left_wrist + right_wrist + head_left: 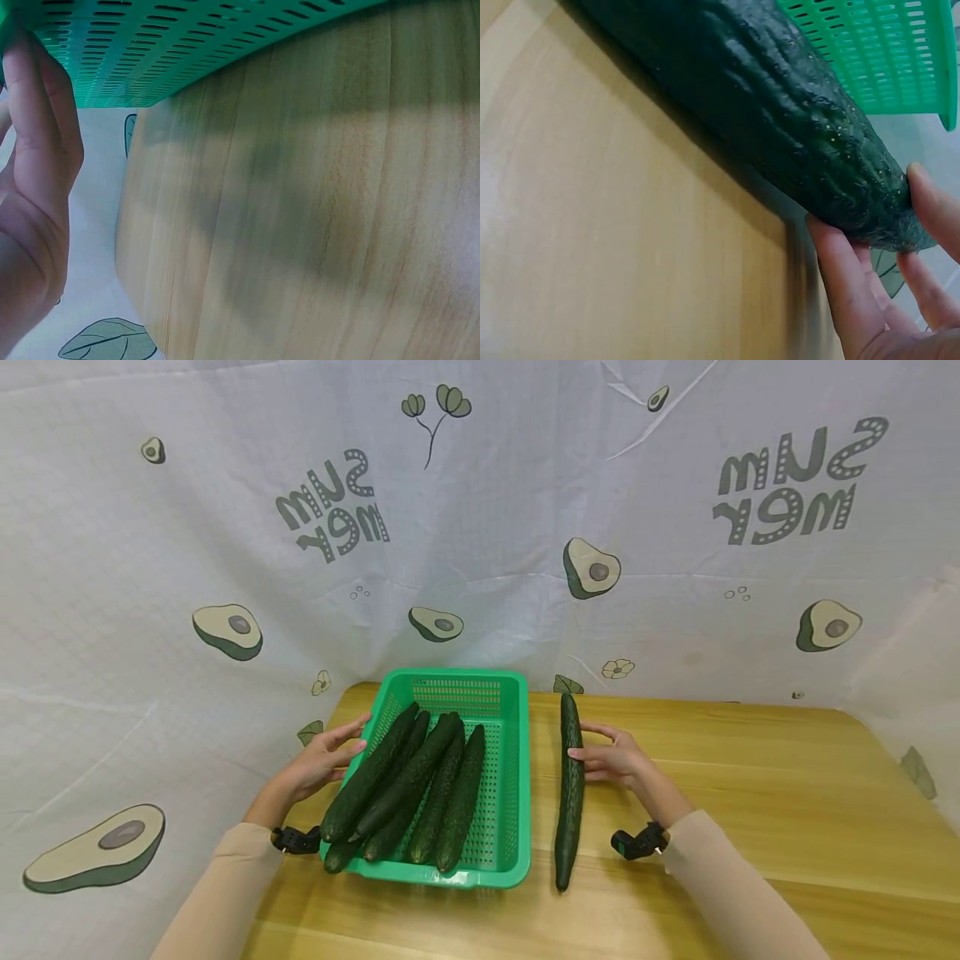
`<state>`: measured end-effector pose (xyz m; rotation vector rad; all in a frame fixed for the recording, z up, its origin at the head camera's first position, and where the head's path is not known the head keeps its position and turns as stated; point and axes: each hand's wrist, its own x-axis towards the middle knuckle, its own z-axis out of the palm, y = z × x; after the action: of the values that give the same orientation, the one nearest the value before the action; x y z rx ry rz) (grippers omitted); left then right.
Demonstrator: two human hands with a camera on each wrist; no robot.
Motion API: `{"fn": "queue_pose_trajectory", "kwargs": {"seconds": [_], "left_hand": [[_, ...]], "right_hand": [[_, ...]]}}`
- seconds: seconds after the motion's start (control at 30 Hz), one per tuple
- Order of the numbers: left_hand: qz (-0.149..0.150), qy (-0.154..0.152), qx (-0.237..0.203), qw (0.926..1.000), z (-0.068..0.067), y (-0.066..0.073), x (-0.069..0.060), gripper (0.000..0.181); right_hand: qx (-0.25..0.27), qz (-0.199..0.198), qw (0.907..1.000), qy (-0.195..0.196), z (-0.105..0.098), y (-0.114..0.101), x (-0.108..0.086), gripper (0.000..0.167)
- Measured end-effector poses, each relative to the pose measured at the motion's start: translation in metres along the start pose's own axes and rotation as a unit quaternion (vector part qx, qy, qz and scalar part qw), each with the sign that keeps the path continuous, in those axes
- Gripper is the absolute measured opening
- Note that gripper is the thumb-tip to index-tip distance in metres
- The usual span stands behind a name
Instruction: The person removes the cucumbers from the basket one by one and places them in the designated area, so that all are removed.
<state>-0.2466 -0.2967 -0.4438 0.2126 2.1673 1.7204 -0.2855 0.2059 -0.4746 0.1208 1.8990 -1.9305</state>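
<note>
A long dark green cucumber (570, 802) lies lengthwise to the right of the green plastic basket (522, 777). My right hand (617, 758) grips it near its far end, thumb on one side and fingers on the other, as the right wrist view of the cucumber (780, 112) shows. Whether it is slightly off the table cannot be told. At the basket's left side, my left hand (318, 764) touches the rim with fingers mostly extended; part of it is hidden in the left wrist view. Several cucumbers (457, 802) lie slanted inside the basket, their near ends on its front rim.
Everything stands on a wooden table (720, 793) with light brown grain. A white cloth (495, 527) with avocado prints hangs behind and along the sides. Each wrist carries a black strap-mounted device (641, 841).
</note>
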Motion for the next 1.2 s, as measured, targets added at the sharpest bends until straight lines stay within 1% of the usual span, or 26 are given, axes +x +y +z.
{"fn": "queue_pose_trajectory", "kwargs": {"seconds": [0.17,0.4,0.63,0.77,0.9,1.07,1.2], "left_hand": [[-0.005,0.000,-0.006,1.0000,0.000,-0.001,-0.001,0.065],[-0.006,0.000,-0.010,0.9999,0.001,-0.001,-0.001,0.065],[-0.009,0.001,-0.016,0.9998,0.001,0.000,0.000,0.064],[-0.009,0.000,-0.020,0.9998,0.001,0.000,0.000,0.064],[-0.004,-0.004,-0.021,0.9998,0.002,-0.001,-0.001,0.064],[0.002,-0.004,-0.020,0.9998,0.002,0.000,0.000,0.065],[0.003,-0.003,-0.021,0.9998,0.001,-0.001,0.000,0.064]], "right_hand": [[-0.012,0.004,0.9997,0.023,0.003,0.003,0.000,0.078],[-0.045,-0.014,0.9979,0.046,0.006,0.008,0.004,0.077],[-0.060,-0.016,0.9958,0.067,0.009,0.014,0.008,0.077],[-0.070,-0.025,0.9951,0.066,0.010,0.016,0.007,0.076],[-0.064,-0.032,0.9955,0.062,0.009,0.018,0.006,0.071],[-0.053,-0.029,0.9961,0.064,0.008,0.018,0.007,0.069],[-0.053,-0.025,0.9964,0.062,0.008,0.018,0.007,0.069]]}}
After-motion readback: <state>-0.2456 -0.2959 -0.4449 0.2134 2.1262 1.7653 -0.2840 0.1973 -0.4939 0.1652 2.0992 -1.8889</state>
